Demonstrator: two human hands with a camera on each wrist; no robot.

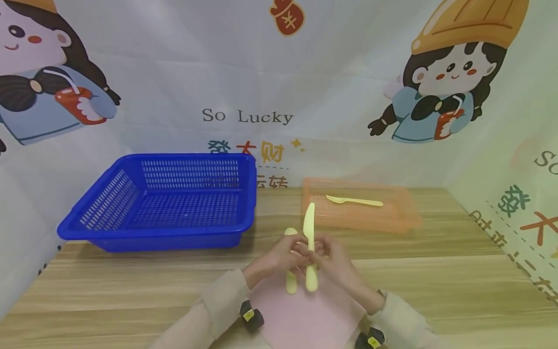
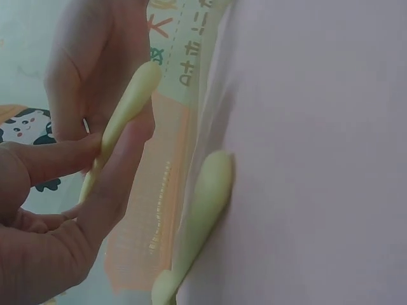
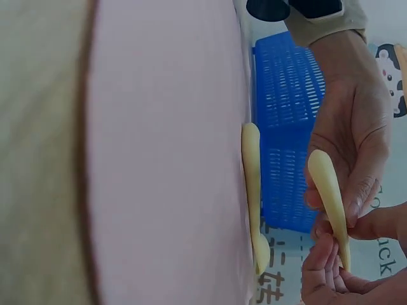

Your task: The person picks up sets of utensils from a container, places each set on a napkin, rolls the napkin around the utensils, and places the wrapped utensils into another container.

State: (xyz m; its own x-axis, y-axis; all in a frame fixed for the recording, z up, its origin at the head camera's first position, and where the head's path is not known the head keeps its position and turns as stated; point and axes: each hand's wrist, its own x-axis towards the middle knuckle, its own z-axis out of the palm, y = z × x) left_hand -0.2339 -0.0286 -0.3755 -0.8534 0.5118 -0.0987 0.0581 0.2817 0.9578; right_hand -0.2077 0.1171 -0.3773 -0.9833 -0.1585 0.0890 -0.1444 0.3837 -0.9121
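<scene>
Pinched at mid-length by the left hand [image 1: 284,255] and right hand [image 1: 336,264] above a pink cloth [image 1: 311,317], a yellow knife [image 1: 309,232] could slip if either grip loosens, knocking the spoon [image 1: 291,283] at the cloth's edge.

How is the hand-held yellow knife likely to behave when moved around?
The knife is probably stiff: it looks straight though gripped mid-length. It seems light, with its thin blade. Its smooth, rounded handle might let it slip or twist.
</scene>
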